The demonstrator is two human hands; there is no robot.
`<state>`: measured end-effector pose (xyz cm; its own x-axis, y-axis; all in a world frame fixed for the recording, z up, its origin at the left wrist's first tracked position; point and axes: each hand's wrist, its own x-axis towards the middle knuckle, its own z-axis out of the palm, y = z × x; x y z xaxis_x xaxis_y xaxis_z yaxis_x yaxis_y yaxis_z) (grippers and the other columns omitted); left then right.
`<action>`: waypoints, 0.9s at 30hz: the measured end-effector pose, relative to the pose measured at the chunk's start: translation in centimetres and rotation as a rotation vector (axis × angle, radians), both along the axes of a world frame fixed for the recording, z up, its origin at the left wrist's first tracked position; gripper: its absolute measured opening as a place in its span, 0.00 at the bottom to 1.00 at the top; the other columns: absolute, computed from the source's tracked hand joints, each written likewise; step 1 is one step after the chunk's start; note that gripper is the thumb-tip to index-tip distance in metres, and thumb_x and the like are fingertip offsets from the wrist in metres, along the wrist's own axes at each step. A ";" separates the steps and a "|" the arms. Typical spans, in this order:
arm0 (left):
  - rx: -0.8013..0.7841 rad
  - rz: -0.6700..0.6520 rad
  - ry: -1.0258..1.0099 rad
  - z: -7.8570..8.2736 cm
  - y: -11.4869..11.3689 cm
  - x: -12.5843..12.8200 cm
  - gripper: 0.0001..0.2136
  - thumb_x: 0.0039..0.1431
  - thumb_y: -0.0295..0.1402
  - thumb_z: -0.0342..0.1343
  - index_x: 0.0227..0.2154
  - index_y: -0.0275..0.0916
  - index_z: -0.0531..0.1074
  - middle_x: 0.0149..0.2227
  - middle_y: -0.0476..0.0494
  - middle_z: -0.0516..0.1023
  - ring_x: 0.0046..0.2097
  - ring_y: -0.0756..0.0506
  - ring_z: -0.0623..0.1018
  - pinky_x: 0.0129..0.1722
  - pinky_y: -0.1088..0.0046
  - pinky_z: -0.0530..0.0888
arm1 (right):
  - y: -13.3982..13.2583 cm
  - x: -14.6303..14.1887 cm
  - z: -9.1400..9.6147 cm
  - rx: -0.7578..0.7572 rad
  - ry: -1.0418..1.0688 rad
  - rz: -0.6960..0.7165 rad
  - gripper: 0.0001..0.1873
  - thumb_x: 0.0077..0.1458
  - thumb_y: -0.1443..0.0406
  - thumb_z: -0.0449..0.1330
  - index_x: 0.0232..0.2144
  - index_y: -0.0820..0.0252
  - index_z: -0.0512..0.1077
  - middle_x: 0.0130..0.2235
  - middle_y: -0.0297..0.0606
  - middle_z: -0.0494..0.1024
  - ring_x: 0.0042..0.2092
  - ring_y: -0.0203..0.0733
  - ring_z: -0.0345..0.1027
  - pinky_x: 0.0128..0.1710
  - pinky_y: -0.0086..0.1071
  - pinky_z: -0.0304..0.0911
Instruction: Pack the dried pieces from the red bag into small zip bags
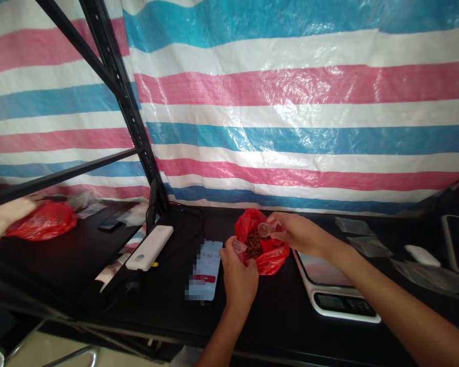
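Note:
A red plastic bag point(274, 260) lies open on the black table, with small brown pieces point(254, 243) inside; their exact kind is unclear. My right hand point(296, 232) is closed on a small clear plastic cup point(264, 230), tilted over the brown pieces. At the bag's near left edge, my left hand point(240, 278) pinches a small clear plastic bag point(239, 246). Left of that hand lies a phone point(208, 267) with a lit screen showing digits. A kitchen scale point(325, 275) sits under my right forearm, its plate partly covered.
A white power bank point(150, 248) with a cable lies left of the phone. Clear bags point(369, 245) and a white rounded object point(423, 255) lie at right. Beyond the black metal post point(132, 117), another person's hand point(17, 210) touches a red bag point(48, 221).

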<state>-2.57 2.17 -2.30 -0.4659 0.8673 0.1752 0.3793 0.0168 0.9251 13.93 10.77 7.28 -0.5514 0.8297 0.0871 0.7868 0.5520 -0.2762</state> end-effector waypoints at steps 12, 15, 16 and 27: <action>0.077 -0.064 -0.295 -1.1 1.2 0.0 0.29 0.49 0.16 0.57 0.55 0.41 0.62 0.44 0.44 0.75 0.44 0.44 0.79 0.50 0.64 0.75 | 1.0 -2.4 -3.9 -0.017 -0.074 -0.016 0.26 0.61 0.69 0.56 0.62 0.61 0.71 0.60 0.49 0.74 0.56 0.46 0.74 0.57 0.33 0.65; 0.071 -0.062 -0.354 -0.7 1.1 0.1 0.29 0.50 0.16 0.55 0.55 0.41 0.61 0.45 0.44 0.75 0.43 0.45 0.79 0.49 0.65 0.74 | 1.0 -2.1 -4.1 -0.025 -0.028 -0.064 0.23 0.63 0.65 0.56 0.60 0.61 0.73 0.55 0.48 0.78 0.53 0.46 0.75 0.56 0.34 0.65; 0.074 -0.061 -0.373 -0.5 1.1 0.2 0.29 0.50 0.16 0.55 0.55 0.41 0.61 0.46 0.43 0.75 0.43 0.45 0.79 0.49 0.65 0.74 | 1.0 -2.0 -4.2 -0.019 -0.016 -0.092 0.23 0.63 0.65 0.56 0.58 0.61 0.74 0.54 0.48 0.78 0.52 0.48 0.75 0.56 0.36 0.65; 0.120 -0.017 -0.524 -0.3 1.4 0.6 0.29 0.49 0.18 0.56 0.56 0.42 0.61 0.47 0.43 0.76 0.45 0.45 0.80 0.47 0.68 0.76 | 0.2 -1.5 -5.7 -0.043 0.039 -0.178 0.22 0.59 0.68 0.59 0.55 0.53 0.75 0.54 0.45 0.77 0.51 0.50 0.75 0.51 0.37 0.64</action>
